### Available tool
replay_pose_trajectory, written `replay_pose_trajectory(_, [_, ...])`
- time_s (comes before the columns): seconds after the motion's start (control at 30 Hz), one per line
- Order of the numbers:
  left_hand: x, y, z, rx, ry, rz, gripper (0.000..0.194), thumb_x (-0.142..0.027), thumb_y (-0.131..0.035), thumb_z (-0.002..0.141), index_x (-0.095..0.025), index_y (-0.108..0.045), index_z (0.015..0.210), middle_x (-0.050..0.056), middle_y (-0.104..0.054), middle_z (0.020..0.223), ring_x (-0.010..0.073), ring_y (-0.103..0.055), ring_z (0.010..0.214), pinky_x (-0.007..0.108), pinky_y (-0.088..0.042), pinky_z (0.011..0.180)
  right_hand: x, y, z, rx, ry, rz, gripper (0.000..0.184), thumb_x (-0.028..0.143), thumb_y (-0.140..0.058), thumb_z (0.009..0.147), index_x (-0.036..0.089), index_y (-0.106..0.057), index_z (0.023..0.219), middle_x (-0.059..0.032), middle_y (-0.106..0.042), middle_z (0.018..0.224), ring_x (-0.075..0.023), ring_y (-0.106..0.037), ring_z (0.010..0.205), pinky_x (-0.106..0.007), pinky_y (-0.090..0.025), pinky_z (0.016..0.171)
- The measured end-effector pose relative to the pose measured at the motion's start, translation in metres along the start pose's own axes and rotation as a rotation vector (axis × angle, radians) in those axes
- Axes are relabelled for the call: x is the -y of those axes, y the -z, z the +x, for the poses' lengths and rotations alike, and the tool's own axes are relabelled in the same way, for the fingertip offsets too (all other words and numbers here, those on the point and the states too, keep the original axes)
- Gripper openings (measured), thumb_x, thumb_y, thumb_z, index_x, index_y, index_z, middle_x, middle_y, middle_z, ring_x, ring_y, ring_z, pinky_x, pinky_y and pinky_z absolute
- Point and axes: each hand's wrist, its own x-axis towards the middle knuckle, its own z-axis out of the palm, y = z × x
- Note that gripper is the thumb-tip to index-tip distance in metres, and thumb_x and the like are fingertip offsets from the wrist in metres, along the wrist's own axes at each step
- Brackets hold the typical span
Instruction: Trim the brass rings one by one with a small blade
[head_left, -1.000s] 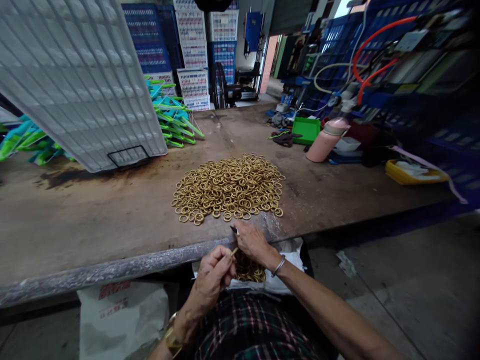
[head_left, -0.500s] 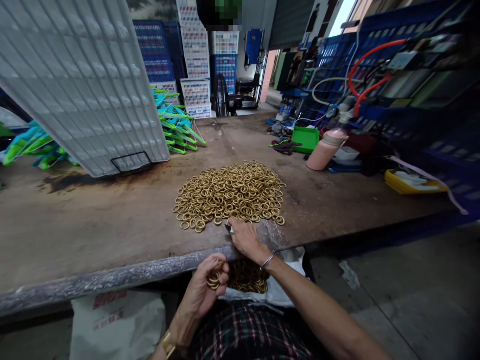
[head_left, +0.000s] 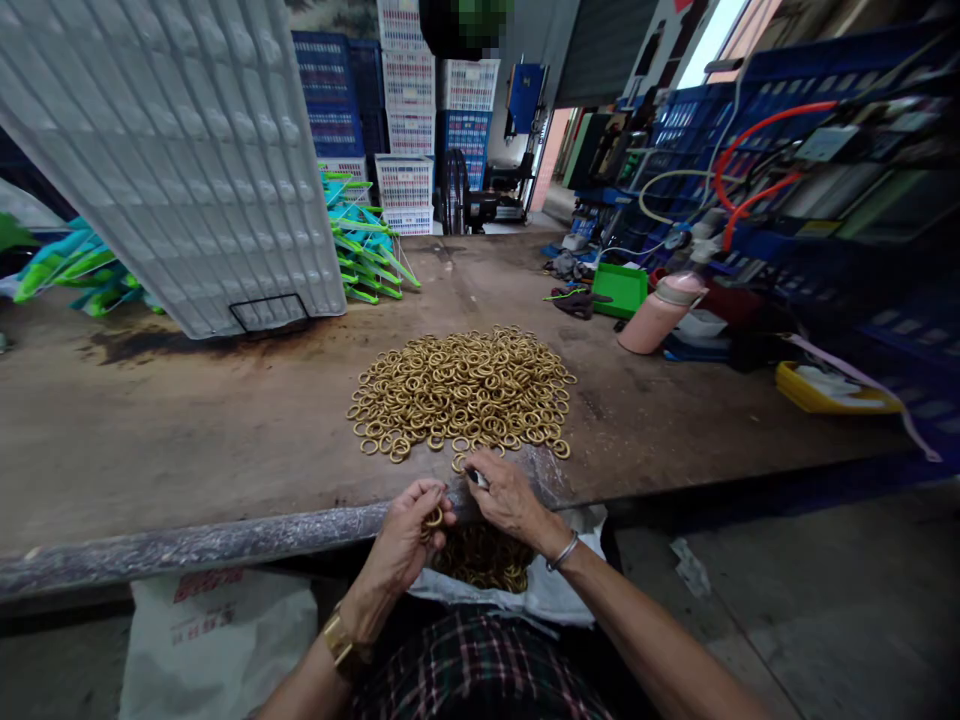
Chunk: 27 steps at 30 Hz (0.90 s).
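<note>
A heap of brass-coloured rings (head_left: 465,390) lies on the worn table. My left hand (head_left: 409,530), at the table's front edge, is closed around several of these rings (head_left: 433,518), which show between thumb and fingers. Just right of it, my right hand (head_left: 514,500) is closed on a small dark-tipped tool (head_left: 477,478), its kind mostly hidden. A loose ring (head_left: 459,463) lies by the right fingertips, at the near edge of the heap. Below both hands, an open white sack (head_left: 555,590) holds many more rings, partly covered by my right wrist.
A tall ribbed translucent panel (head_left: 187,180) stands on the table's left, with green and blue plastic pieces (head_left: 364,255) behind it. To the right are a pink bottle (head_left: 660,315), a green tray (head_left: 621,290) and a yellow tray (head_left: 832,390). A printed white bag (head_left: 217,640) is below.
My right hand has drawn back from the heap toward me, nearer the left hand. My left hand has risen slightly, still holding rings. The camera view has shifted a little.
</note>
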Motion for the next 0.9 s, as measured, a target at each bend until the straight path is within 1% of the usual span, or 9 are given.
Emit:
replay_pose_trajectory(0.1, [-0.001, -0.004, 0.003, -0.023, -0.041, 0.096, 0.036, -0.042, -0.068, 0.064, -0.016, -0.054, 0.084, -0.003, -0.053, 0.062, 0.0069, -0.05, 0.048, 0.014, -0.029, 0.034, 0.009, 0.002, -0.005, 0.028, 0.068, 0.083, 0.02, 0.006, -0.043, 0.074, 0.019, -0.052, 0.086, -0.0026, -0.053, 0.08, -0.0143, -0.048, 0.077, -0.024, -0.037, 0.07])
replay_pose_trajectory(0.23, [0.002, -0.006, 0.002, -0.027, -0.075, 0.186, 0.034, -0.043, -0.067, 0.063, -0.015, -0.054, 0.076, -0.007, -0.046, 0.052, 0.0032, -0.036, 0.039, 0.014, -0.021, 0.034, 0.022, 0.003, -0.009, 0.086, 0.116, 0.191, 0.017, 0.007, -0.046, 0.07, 0.018, -0.053, 0.082, -0.002, -0.054, 0.078, -0.0143, -0.048, 0.074, -0.025, -0.037, 0.069])
replay_pose_trajectory(0.3, [0.004, -0.005, 0.001, -0.053, -0.116, 0.245, 0.033, -0.045, -0.064, 0.066, -0.015, -0.053, 0.073, -0.008, -0.041, 0.046, 0.0031, -0.03, 0.037, 0.015, -0.019, 0.035, 0.028, 0.003, -0.008, 0.074, 0.035, 0.29, 0.011, 0.012, -0.045, 0.075, 0.018, -0.053, 0.08, -0.0007, -0.054, 0.076, -0.0132, -0.048, 0.073, -0.024, -0.037, 0.069])
replay_pose_trajectory(0.4, [0.006, -0.002, 0.0, -0.121, -0.209, 0.348, 0.031, -0.046, -0.059, 0.07, -0.016, -0.054, 0.072, -0.009, -0.039, 0.044, 0.0039, -0.029, 0.037, 0.017, -0.021, 0.038, 0.036, 0.003, -0.005, -0.019, -0.231, 0.459, 0.007, 0.022, -0.044, 0.08, 0.019, -0.05, 0.079, 0.0026, -0.051, 0.071, -0.0109, -0.046, 0.068, -0.022, -0.037, 0.065])
replay_pose_trajectory(0.47, [0.007, -0.001, 0.0, -0.152, -0.284, 0.431, 0.029, -0.044, -0.057, 0.072, -0.016, -0.055, 0.071, -0.008, -0.04, 0.046, 0.005, -0.032, 0.04, 0.018, -0.025, 0.041, 0.039, 0.002, -0.003, -0.049, -0.381, 0.547, 0.011, 0.028, -0.044, 0.082, 0.019, -0.048, 0.077, 0.0042, -0.05, 0.066, -0.01, -0.045, 0.063, -0.021, -0.036, 0.061])
replay_pose_trajectory(0.53, [0.007, -0.001, -0.002, -0.156, -0.372, 0.531, 0.026, -0.042, -0.056, 0.074, -0.016, -0.058, 0.071, -0.006, -0.045, 0.049, 0.0067, -0.038, 0.044, 0.019, -0.03, 0.045, 0.041, 0.0, -0.002, 0.003, -0.455, 0.609, 0.019, 0.034, -0.041, 0.083, 0.019, -0.047, 0.075, 0.0047, -0.05, 0.06, -0.0094, -0.043, 0.057, -0.021, -0.035, 0.057])
replay_pose_trajectory(0.67, [0.007, -0.003, -0.005, -0.13, -0.506, 0.647, 0.023, -0.037, -0.055, 0.076, -0.015, -0.061, 0.07, -0.001, -0.055, 0.058, 0.01, -0.046, 0.055, 0.021, -0.036, 0.054, 0.04, -0.005, -0.001, 0.098, -0.498, 0.678, 0.032, 0.04, -0.036, 0.086, 0.018, -0.047, 0.065, 0.0052, -0.045, 0.05, -0.0081, -0.039, 0.049, -0.02, -0.032, 0.051])
replay_pose_trajectory(0.73, [0.007, -0.003, -0.007, -0.1, -0.445, 0.59, 0.024, -0.038, -0.056, 0.075, -0.015, -0.06, 0.072, -0.002, -0.054, 0.057, 0.0089, -0.044, 0.052, 0.02, -0.034, 0.05, 0.039, -0.006, -0.001, 0.082, -0.501, 0.68, 0.03, 0.038, -0.037, 0.084, 0.018, -0.047, 0.064, 0.0056, -0.044, 0.05, -0.0079, -0.039, 0.049, -0.02, -0.032, 0.051])
replay_pose_trajectory(0.9, [0.009, -0.003, -0.011, -0.039, -0.16, 0.421, 0.033, -0.049, -0.056, 0.073, -0.016, -0.055, 0.081, -0.007, -0.042, 0.05, 0.0041, -0.031, 0.037, 0.017, -0.021, 0.037, 0.041, -0.005, -0.001, 0.018, -0.443, 0.529, 0.016, 0.029, -0.047, 0.077, 0.017, -0.053, 0.07, 0.0047, -0.049, 0.061, -0.0094, -0.044, 0.061, -0.02, -0.034, 0.058])
